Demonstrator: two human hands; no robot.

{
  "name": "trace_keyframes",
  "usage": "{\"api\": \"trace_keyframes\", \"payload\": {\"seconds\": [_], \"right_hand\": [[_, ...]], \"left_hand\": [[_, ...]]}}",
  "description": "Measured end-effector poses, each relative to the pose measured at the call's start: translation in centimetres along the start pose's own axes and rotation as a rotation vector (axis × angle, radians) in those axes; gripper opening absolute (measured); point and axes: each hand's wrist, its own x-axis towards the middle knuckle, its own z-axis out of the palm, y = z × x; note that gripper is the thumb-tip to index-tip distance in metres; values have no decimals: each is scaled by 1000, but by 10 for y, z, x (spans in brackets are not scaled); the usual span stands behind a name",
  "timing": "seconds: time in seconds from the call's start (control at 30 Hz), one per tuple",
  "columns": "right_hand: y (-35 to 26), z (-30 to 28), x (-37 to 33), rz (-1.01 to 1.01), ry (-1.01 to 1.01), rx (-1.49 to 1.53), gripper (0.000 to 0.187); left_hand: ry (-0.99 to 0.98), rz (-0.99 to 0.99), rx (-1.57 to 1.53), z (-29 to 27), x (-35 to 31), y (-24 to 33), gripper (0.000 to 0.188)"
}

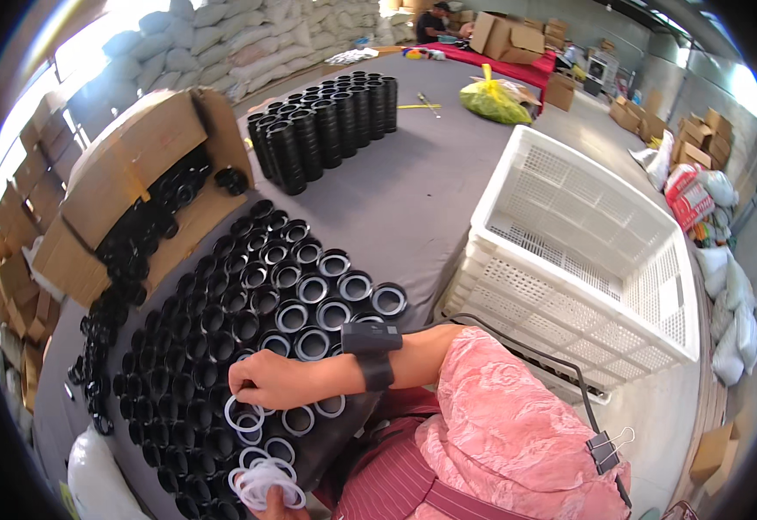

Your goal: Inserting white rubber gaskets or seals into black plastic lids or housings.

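Note:
My left hand (279, 507), at the bottom edge, is closed around a bunch of thin white rings (262, 482); most of its fingers are hidden below them. My right hand (273, 380) reaches in from the right over the rows of black plastic rings (190, 373), with its fingers pinched together. At its fingertips is a single white ring (242, 428), seemingly held at its upper edge. Several black rings near and right of this hand have a white ring (313, 344) inside the opening. Those farther left show plain black rims.
Left stands a tipped cardboard box (136, 143) spilling loose black rings (140, 234). Tall stacks of black rings (326, 130) stand on the grey-covered table (387, 186). A white plastic crate (569, 338) is at the right; a yellow bag (491, 100) lies farther back. Someone (433, 24) sits beyond.

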Motion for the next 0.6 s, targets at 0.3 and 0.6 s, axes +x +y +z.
{"api": "trace_keyframes", "payload": {"seconds": [0.3, 0.6], "right_hand": [[31, -26, 2, -122, 84, -106, 11], [27, -28, 14, 96, 41, -43, 14]], "left_hand": [[10, 25, 69, -16, 13, -17, 40], [69, 9, 30, -13, 2, -2, 40]]}}
